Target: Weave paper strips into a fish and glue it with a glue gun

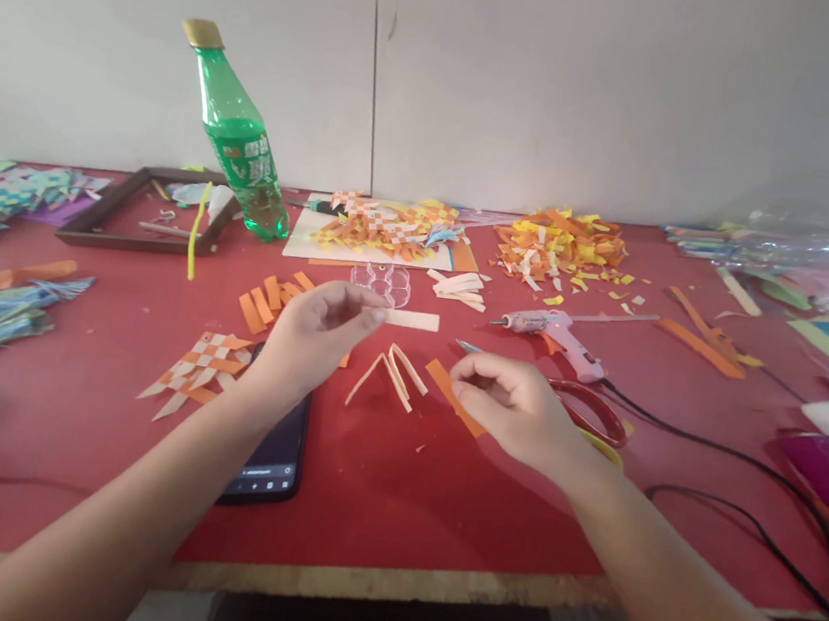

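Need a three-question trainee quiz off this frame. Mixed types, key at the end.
1. True or false: the left hand pinches a pale strip.
2. The left forearm partly covers which of these? (a) scissors (b) phone (c) dark frame
3. In the picture, on which side of the pink glue gun is the green bottle?

Key: 1. True. 2. b. 3. Left.

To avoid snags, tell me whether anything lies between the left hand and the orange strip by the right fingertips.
Yes: folded pale strips lie between the left hand and orange strip.
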### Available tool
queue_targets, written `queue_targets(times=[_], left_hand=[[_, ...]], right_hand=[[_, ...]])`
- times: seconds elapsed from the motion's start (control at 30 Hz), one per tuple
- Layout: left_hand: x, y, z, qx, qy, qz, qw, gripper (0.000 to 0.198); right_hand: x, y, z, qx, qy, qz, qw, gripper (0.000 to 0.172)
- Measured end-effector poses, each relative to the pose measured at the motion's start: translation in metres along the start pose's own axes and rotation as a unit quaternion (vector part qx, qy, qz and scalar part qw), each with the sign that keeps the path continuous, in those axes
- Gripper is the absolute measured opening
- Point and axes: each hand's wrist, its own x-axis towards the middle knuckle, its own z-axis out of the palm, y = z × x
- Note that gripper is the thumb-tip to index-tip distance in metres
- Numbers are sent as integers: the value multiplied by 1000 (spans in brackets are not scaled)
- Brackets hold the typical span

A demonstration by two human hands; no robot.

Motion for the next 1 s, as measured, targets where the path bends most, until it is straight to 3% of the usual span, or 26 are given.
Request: queue_targets(times=[0.13, 0.27, 0.4, 0.53, 0.7, 0.93, 1.0], left_hand=[[0, -2, -3, 105, 25, 18, 994, 14], [-1, 0, 2, 176, -25, 28, 984, 13], [-1, 0, 10, 80, -48, 9, 996, 28], [-11, 6, 18, 1, -42, -31, 999, 21], [-36, 18, 34, -109, -129, -133, 977, 25], [-43, 10, 35, -189, -90, -159, 965, 18], [-43, 10, 29, -224, -72, -166, 958, 18]], right_hand=[[-3, -1, 1, 41, -37, -53, 997, 12], [-5, 1, 5, 84, -67, -112, 988, 11], [-4, 5, 11, 98, 3, -57, 994, 14], [-2, 6, 15, 152, 65, -6, 986, 18], [-4, 0, 23, 217, 66, -4, 974, 19], [-8, -2, 26, 233, 56, -4, 971, 18], [-6, 4, 22, 225, 94, -12, 970, 21]])
